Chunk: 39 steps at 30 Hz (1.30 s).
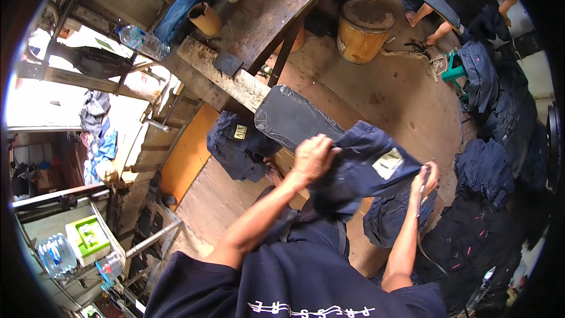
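A navy cloth garment with a pale label patch is stretched between my two hands. Its far edge lies at the end of a dark padded board, which seems covered in clear plastic. My left hand is closed on the garment's left side, beside the board. At the garment's right corner, my right hand pinches the cloth. A thin cord or strip trails down past my right forearm; whether I hold it too I cannot tell.
Another navy garment hangs left of the board. Dark cloth heaps lie at the right. A wooden table, a round drum and a green stool stand farther off. Another person's legs show at the upper right.
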Motion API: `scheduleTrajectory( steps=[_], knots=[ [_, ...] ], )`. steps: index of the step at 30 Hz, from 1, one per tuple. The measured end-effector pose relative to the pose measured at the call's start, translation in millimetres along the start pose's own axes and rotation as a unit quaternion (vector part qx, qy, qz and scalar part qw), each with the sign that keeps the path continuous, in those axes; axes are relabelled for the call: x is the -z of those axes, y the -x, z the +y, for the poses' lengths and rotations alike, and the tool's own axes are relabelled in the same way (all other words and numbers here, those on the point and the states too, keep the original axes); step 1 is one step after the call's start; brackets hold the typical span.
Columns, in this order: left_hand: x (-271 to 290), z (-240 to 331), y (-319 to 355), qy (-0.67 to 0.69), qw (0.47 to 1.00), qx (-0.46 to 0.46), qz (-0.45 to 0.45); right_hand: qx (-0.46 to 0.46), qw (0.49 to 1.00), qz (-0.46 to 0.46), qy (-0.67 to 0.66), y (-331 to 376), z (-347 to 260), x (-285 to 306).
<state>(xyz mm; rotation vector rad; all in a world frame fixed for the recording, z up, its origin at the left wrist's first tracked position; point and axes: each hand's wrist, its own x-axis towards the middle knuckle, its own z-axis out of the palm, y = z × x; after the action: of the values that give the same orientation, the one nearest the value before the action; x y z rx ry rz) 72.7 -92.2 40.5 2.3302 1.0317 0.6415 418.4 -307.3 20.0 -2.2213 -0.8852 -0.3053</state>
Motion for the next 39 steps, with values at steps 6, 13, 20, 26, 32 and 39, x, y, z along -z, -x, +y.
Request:
scheduleTrajectory(
  steps=[6,13,20,26,32,39],
  knots=[
    [-24,-8,-11,-0.024,0.983,0.098,0.153,0.116,0.990,-0.051,-0.068,-62,-66,-35],
    [96,-211,-73,-0.075,0.976,0.070,0.194,0.287,0.836,-0.300,-0.359,72,-246,-130],
    [103,-177,-35,0.024,0.984,0.103,0.143,0.153,0.829,-0.348,-0.410,78,-269,-150],
    [82,-190,13,0.198,0.964,0.176,0.026,0.280,0.818,-0.357,-0.353,51,-317,-201],
    [81,-215,11,0.247,0.960,0.128,-0.022,0.351,0.776,-0.368,-0.373,54,-340,-239],
    [77,-220,14,0.335,0.933,0.133,-0.023,0.363,0.762,-0.396,-0.362,56,-338,-239]
  ],
)
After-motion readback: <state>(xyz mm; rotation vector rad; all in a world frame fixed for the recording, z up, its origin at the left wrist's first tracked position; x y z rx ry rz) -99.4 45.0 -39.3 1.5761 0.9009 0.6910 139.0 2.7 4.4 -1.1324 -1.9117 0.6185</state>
